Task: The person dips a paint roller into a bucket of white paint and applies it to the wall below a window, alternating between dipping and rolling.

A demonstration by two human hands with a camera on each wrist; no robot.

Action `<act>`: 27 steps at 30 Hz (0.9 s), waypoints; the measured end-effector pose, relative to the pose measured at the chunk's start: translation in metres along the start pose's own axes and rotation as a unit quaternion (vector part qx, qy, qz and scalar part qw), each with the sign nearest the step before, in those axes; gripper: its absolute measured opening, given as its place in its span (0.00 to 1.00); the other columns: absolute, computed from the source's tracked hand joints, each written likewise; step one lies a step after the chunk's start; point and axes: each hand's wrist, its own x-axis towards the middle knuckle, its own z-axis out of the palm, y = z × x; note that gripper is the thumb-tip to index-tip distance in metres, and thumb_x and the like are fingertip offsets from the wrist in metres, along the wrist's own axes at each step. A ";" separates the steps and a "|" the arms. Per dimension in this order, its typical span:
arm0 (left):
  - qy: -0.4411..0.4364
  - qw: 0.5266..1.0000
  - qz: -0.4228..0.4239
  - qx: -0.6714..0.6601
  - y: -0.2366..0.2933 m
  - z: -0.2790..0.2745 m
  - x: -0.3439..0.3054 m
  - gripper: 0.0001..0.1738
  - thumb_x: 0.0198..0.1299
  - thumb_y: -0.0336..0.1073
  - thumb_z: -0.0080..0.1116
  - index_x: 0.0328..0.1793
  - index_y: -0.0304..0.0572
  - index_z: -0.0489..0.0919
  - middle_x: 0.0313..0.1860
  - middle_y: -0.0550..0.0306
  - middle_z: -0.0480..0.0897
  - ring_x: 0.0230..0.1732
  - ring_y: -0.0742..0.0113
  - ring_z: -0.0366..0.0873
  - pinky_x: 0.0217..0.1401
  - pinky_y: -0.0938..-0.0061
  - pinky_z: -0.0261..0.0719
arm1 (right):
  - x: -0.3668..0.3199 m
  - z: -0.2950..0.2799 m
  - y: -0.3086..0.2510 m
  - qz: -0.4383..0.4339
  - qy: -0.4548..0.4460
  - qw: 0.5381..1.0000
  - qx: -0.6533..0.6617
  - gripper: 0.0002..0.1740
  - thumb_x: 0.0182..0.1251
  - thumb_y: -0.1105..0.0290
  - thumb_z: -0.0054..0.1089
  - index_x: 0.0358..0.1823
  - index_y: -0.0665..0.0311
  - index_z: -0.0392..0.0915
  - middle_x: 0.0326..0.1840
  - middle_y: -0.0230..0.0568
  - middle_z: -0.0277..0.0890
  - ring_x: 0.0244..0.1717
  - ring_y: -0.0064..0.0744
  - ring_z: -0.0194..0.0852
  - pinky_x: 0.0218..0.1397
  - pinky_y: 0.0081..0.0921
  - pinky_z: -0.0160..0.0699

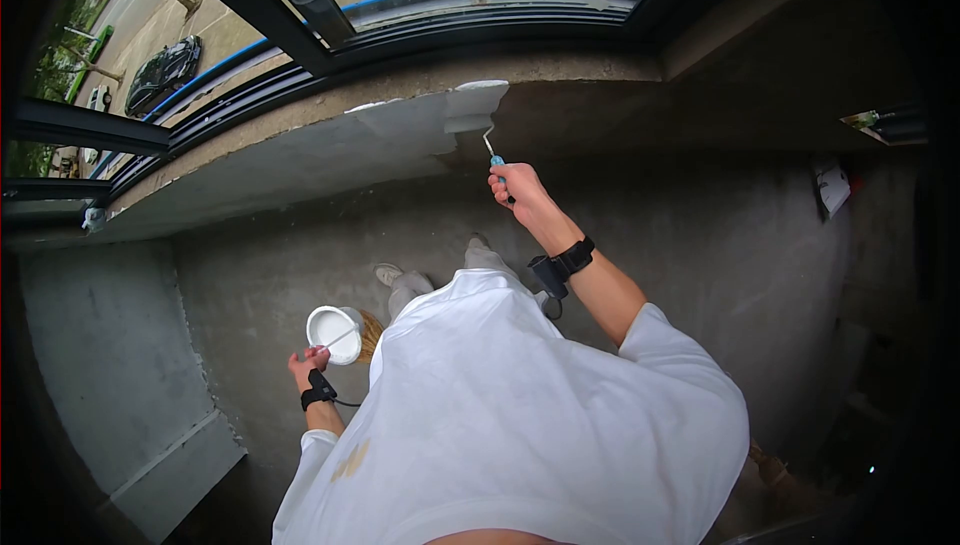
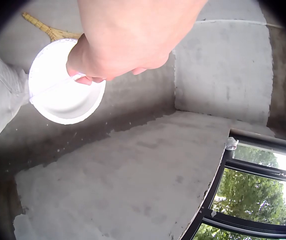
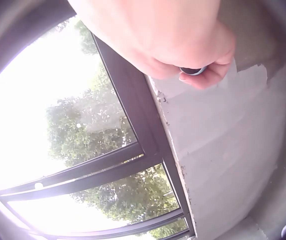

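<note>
In the head view the right hand (image 1: pixel 520 190) grips the blue handle (image 1: pixel 497 161) of a small roller, whose bent metal rod (image 1: pixel 488 138) reaches up to the low wall beside the pale painted area (image 1: pixel 400 125). The right wrist view shows that hand (image 3: pixel 158 35) curled round the handle, with only its dark end (image 3: pixel 193 71) visible. Lower left, the left hand (image 1: pixel 308 365) holds the thin handle (image 1: pixel 340 339) of a white bucket (image 1: pixel 312 321). Seen from the left wrist, the fingers of the left hand (image 2: pixel 128 40) pinch the handle over the bucket (image 2: pixel 90 107), which has white contents.
A dark-framed window (image 1: pixel 480 33) runs above the wall ledge (image 1: pixel 580 67). Behind the bucket is a straw-coloured bristly object (image 1: pixel 371 333). The person's shoes (image 1: pixel 387 272) stand on the grey floor. A pale panel (image 1: pixel 110 345) is at the left, and a white item (image 1: pixel 831 190) lies far right.
</note>
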 end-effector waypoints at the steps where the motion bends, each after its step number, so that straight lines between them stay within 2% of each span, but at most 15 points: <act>1: -0.001 1.000 0.001 0.000 0.000 0.000 -0.001 0.20 0.54 0.53 0.51 0.25 0.48 0.61 0.20 0.64 0.60 0.27 0.67 0.59 0.40 0.67 0.61 | -0.004 0.000 0.000 0.000 -0.001 1.000 0.001 0.06 0.67 0.76 0.48 0.31 0.66 0.66 0.24 0.31 0.66 0.17 0.14 0.58 0.18 0.13 0.55; 7: 0.011 1.000 0.013 -0.017 0.001 -0.002 -0.011 0.20 0.54 0.52 0.51 0.25 0.48 0.60 0.20 0.64 0.60 0.26 0.68 0.59 0.38 0.68 0.60 | 0.009 0.001 0.007 -0.009 -0.006 1.000 0.016 0.08 0.69 0.75 0.49 0.30 0.66 0.66 0.25 0.32 0.67 0.17 0.14 0.58 0.18 0.14 0.57; 10: 0.008 1.000 0.011 -0.001 0.006 -0.006 -0.004 0.20 0.54 0.52 0.51 0.25 0.49 0.60 0.19 0.64 0.60 0.26 0.68 0.58 0.38 0.68 0.60 | 0.040 -0.002 0.022 0.006 0.011 1.000 -0.004 0.09 0.71 0.72 0.51 0.30 0.64 0.67 0.25 0.30 0.67 0.17 0.12 0.56 0.17 0.12 0.54; 13: -0.001 1.000 0.008 -0.011 0.014 -0.010 0.002 0.20 0.54 0.52 0.50 0.25 0.49 0.59 0.19 0.64 0.60 0.26 0.68 0.58 0.39 0.68 0.60 | 0.071 -0.004 0.034 -0.005 0.021 0.999 -0.036 0.11 0.71 0.72 0.51 0.29 0.64 0.66 0.24 0.31 0.66 0.16 0.14 0.56 0.16 0.15 0.52; 15: -0.016 1.000 0.010 0.001 0.012 -0.012 -0.006 0.20 0.54 0.53 0.50 0.25 0.49 0.59 0.19 0.64 0.59 0.25 0.69 0.58 0.41 0.68 0.60 | 0.091 -0.003 0.041 0.000 0.059 0.998 -0.008 0.12 0.71 0.74 0.48 0.27 0.66 0.64 0.18 0.35 0.64 0.14 0.22 0.58 0.14 0.22 0.54; 19: -0.017 1.000 0.014 -0.007 0.011 -0.014 -0.025 0.20 0.53 0.52 0.50 0.24 0.50 0.58 0.19 0.64 0.59 0.26 0.69 0.58 0.41 0.68 0.59 | 0.138 -0.011 0.065 -0.006 0.083 0.996 -0.044 0.10 0.70 0.73 0.48 0.28 0.66 0.65 0.19 0.34 0.63 0.14 0.19 0.55 0.15 0.20 0.52; 20: -0.023 1.000 0.008 -0.006 0.016 -0.016 -0.022 0.20 0.53 0.52 0.50 0.24 0.50 0.58 0.19 0.64 0.59 0.26 0.69 0.58 0.40 0.68 0.59 | 0.158 -0.018 0.077 -0.010 0.089 0.995 -0.046 0.11 0.70 0.73 0.48 0.27 0.66 0.65 0.17 0.35 0.63 0.13 0.22 0.57 0.14 0.22 0.52; 21: -0.030 1.000 0.002 -0.005 0.017 -0.016 -0.026 0.20 0.53 0.52 0.50 0.23 0.50 0.58 0.19 0.64 0.59 0.26 0.69 0.58 0.40 0.69 0.58 | 0.165 -0.019 0.081 -0.014 0.095 0.994 -0.047 0.12 0.71 0.73 0.48 0.26 0.66 0.65 0.14 0.35 0.62 0.12 0.25 0.58 0.13 0.25 0.52; 27: -0.026 1.000 0.005 -0.006 0.025 -0.015 -0.025 0.20 0.54 0.53 0.50 0.23 0.50 0.58 0.19 0.64 0.58 0.26 0.69 0.58 0.40 0.69 0.58 | 0.184 -0.031 0.087 -0.006 0.110 0.992 -0.058 0.11 0.70 0.74 0.48 0.26 0.67 0.66 0.14 0.36 0.63 0.11 0.25 0.59 0.13 0.25 0.50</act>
